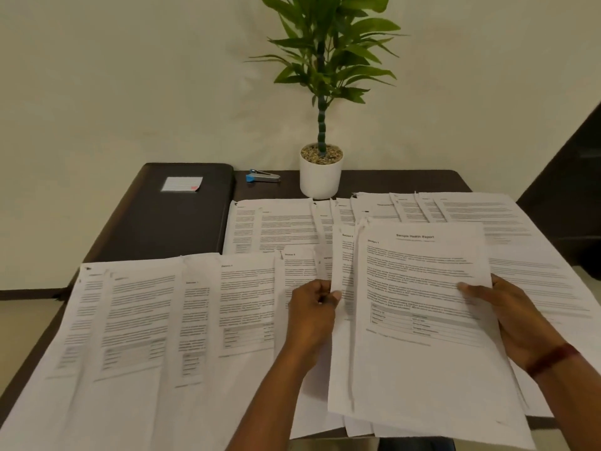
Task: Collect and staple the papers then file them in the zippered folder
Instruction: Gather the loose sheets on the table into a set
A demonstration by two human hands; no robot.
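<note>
- White paper stack [422, 320], headed "Sample Health Report", is on the near side of the plant pot [320, 177], slightly right, held between both hands.
- Left hand [312, 307]: forearm enters from the bottom edge. Fingers are curled, and thumb and fingertips pinch the left edge of a sheet in that stack.
- Right hand [514, 314]: thumb lies flat on the stack's right margin, other fingers hidden under the paper, so it grips the stack. Dark red band [553, 356] on the wrist.
- Loose papers [146, 304] lie in overlapping rows nearer than the pot, to both sides, covering most of the dark table [390, 180].
- Stapler [261, 177], blue and silver, lies just left of the pot, clear of the papers.
- Zippered folder [169, 222], dark, lies flat further left of the pot, past the stapler. Its zip is too dark to make out. Small white label [182, 183] on top.
- Body text is blurred; only the title and a few "Section" headings read.
- Sheet count in the stack: can't tell. Near-left papers are cut off by the frame.
</note>
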